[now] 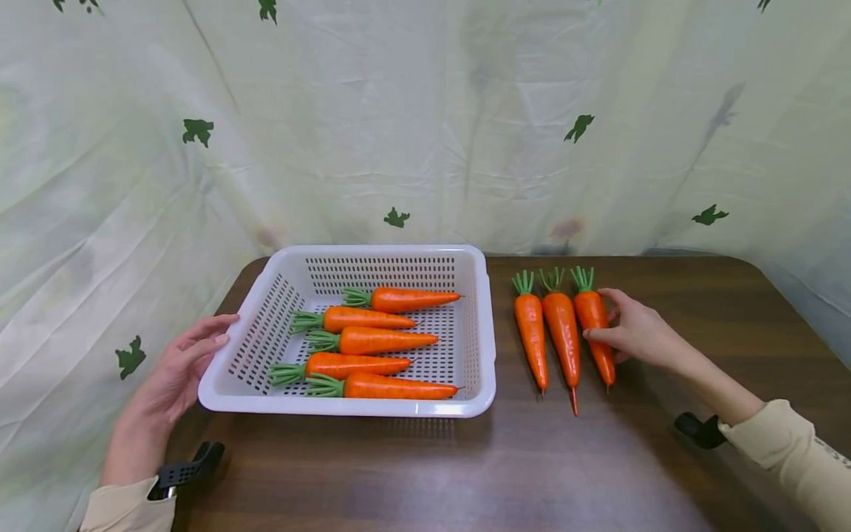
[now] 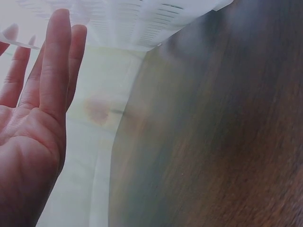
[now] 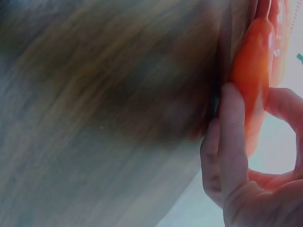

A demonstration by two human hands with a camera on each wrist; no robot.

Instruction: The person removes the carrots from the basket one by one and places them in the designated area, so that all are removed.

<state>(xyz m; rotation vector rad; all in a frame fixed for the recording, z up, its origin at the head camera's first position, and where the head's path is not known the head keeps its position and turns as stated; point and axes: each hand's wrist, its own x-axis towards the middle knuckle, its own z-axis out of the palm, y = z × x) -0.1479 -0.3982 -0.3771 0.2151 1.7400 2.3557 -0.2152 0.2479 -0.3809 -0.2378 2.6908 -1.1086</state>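
My right hand pinches the rightmost of three carrots on the table, an orange carrot with short green stalks. In the right wrist view its thumb and fingers lie on opposite sides of that carrot. Just left of it are the middle carrot and the left carrot, tips toward me. My left hand is at the left rim of a white slotted basket, fingertips right at the edge. The left wrist view shows its fingers fairly straight beside the basket's underside.
Several carrots lie sideways inside the basket, among them a back carrot and a front carrot, stalks to the left. The dark wooden table has rounded back corners. Pale sheeting with green leaf shapes hangs behind and along the sides.
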